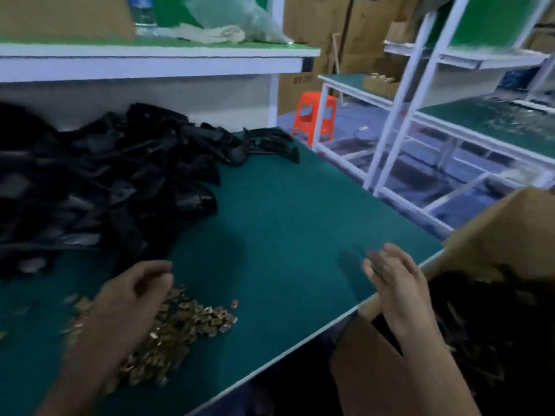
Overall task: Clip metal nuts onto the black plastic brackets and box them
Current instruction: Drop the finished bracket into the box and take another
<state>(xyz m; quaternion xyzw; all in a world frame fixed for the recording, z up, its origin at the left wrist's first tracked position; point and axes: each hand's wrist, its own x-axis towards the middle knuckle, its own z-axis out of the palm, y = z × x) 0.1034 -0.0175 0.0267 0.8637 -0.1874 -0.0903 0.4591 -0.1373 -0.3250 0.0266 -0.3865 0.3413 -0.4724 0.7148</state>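
scene: a green tabletop [285, 211] seen from above, with a white edge running slantwise from the bottom middle up to the right.
brackets: a big loose heap of black plastic brackets [105, 181] fills the far left of the tabletop, and its last pieces reach toward the far edge.
nuts: a low pile of brass-coloured metal nuts [183, 322] lies near the front edge, just right of the left wrist.
left hand: the left hand [135, 291] is over the nut pile with its fingers curled downward; blur hides whether it pinches a nut, so i cannot tell.
right hand: the right hand [390, 280] hangs above the tabletop's right edge, fingers straight and spread, holding nothing, blurred.
box: an open cardboard box [504, 232] stands against the right edge, below tabletop level; dark parts lie inside.
open room: a broad stretch of green mat lies between the heap, the nuts and the right edge.
beyond: a white shelf [150, 64] overhangs the heap; an orange stool [313, 115] and white-framed benches [420, 121] stand well apart across an aisle.
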